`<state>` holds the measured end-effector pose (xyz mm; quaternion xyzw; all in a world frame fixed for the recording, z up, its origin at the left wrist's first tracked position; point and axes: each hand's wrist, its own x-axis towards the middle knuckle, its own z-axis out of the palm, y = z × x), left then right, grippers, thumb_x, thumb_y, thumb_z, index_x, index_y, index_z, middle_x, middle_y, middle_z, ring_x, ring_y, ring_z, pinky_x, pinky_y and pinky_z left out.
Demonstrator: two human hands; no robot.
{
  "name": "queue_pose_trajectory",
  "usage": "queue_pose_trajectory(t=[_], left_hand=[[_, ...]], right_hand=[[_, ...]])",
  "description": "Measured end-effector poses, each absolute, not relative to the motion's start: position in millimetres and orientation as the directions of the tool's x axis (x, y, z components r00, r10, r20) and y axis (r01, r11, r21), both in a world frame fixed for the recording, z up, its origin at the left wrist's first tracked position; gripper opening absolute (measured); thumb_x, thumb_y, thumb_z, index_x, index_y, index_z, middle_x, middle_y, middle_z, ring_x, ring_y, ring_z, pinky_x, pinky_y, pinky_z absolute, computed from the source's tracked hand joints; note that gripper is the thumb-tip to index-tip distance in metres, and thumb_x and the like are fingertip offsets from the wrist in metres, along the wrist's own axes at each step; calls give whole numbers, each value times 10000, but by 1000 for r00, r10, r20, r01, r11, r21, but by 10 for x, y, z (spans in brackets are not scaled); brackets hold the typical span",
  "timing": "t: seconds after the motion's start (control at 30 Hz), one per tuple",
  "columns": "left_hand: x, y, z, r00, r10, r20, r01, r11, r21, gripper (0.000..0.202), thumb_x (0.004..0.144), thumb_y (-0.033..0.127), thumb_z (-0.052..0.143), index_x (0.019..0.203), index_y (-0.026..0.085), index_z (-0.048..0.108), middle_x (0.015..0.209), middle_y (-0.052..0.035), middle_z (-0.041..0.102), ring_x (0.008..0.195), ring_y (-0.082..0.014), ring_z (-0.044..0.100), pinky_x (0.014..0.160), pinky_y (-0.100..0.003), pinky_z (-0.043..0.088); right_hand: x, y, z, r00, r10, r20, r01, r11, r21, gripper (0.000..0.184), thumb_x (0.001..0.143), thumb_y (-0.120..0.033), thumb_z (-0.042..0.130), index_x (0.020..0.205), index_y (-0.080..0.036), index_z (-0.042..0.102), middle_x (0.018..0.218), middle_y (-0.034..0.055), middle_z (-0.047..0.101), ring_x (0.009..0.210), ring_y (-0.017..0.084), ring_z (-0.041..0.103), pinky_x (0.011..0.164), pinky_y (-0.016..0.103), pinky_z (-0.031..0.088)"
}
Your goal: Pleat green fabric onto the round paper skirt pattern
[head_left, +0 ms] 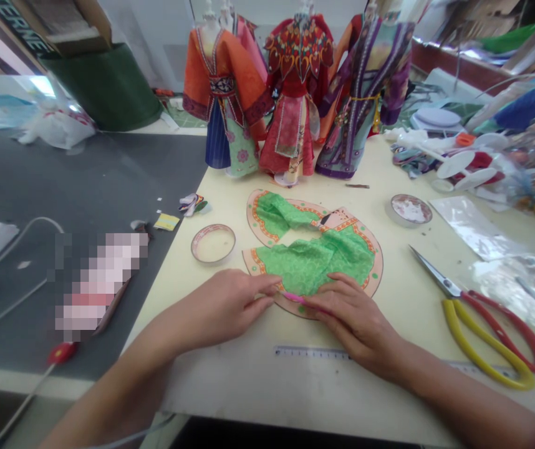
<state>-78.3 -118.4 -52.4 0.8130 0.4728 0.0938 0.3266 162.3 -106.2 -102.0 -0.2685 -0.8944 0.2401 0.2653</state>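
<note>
A green patterned piece of doll clothing (295,262) lies on the table, with a pink border of orange trim and green dots. It looks like a curved, open panel with the cloth creased in its middle. My left hand (230,305) reaches in at its near edge, with thumb and fingertips closed on the border. On the same edge, my right hand (351,318) holds a slim pink stick-like tool (294,298), its tip pointing at my left fingertips. The far end of the tool is hidden under my right hand.
Dressed doll forms (295,100) stand behind the cloth. Large scissors (473,312) with red and yellow handles lie at right. Two small round dishes (213,243) flank the cloth. A ruler (312,353) lies in front. Plastic bags and parts (473,162) crowd the right; a cable and phone-like object sit left.
</note>
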Motion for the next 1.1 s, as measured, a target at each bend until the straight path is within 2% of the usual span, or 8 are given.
queue_pose_trajectory(t=[0.17,0.57,0.9,1.1], left_hand=[[-784,-1185,-526,541,824,-167,717,-349,604,265,870,212,397,1053,218,589,870,-21,680,769,-159,629,675,-240,419],[-786,-1183,-518,543,819,-184,738,-361,570,251,874,237,405,1036,221,596,819,-16,673,744,-158,621,650,-240,411],[-805,-1176,-536,507,853,-127,722,-339,604,266,870,213,401,1043,199,602,797,-15,665,686,-131,600,634,-225,405],[-799,-1165,-540,506,848,-156,717,-314,622,269,873,241,400,1032,212,615,793,-22,665,728,-153,609,671,-249,420]], right_hand=[[1621,-1052,-1019,-713,612,343,345,732,-588,295,864,-121,446,1131,-198,545,885,34,639,864,160,572,941,422,361],[1631,-1050,-992,-689,629,360,311,705,-637,275,862,-106,443,1103,-190,547,865,32,637,824,159,567,901,411,387],[1625,-1039,-998,-653,655,380,344,704,-622,244,852,-122,456,1056,-186,573,834,36,635,799,169,577,872,416,420],[1627,-1039,-1004,-644,663,382,351,699,-623,257,863,-140,444,1080,-204,565,835,41,643,785,178,576,847,426,434]])
